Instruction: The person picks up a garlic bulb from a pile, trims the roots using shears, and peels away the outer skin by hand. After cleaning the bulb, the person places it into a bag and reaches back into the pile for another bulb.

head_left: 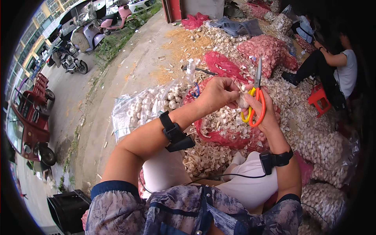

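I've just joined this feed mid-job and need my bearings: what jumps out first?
At centre, the right hand grips orange-and-yellow-handled scissors, blades pointing up, while the left hand holds a pale garlic bulb against them. Below them lies a heap of white garlic on red mesh sacking. At upper right another person in a white shirt sits on a red plastic stool.

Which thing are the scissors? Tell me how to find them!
Look at the two hands raised above the garlic pile. The scissors are in the right hand, blades pointing up. Their orange and yellow handles stand out from the pale garlic and red mesh sacks.
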`<move>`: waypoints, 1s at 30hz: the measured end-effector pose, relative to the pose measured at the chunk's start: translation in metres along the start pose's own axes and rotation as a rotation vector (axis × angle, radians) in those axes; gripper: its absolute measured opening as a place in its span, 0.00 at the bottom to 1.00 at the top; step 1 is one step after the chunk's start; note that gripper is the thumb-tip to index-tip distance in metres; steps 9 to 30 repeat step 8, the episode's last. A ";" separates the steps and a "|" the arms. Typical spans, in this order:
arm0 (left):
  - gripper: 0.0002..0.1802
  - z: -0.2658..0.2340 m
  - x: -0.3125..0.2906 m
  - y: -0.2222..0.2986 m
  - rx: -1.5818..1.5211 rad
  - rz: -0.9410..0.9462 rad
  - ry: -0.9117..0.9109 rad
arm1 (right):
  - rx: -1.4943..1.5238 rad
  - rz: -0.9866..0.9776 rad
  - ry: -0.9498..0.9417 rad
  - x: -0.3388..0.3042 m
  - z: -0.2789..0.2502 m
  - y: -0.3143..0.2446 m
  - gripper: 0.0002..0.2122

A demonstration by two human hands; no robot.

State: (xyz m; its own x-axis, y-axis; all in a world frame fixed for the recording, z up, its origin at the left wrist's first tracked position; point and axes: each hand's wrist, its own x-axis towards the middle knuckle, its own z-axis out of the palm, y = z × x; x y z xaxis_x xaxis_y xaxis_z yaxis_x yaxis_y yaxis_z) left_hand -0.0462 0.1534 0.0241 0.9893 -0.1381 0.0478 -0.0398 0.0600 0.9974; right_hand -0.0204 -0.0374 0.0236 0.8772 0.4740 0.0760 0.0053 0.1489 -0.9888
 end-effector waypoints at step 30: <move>0.08 -0.002 0.002 0.001 0.005 -0.005 0.011 | 0.038 -0.005 0.019 0.003 -0.002 0.005 0.16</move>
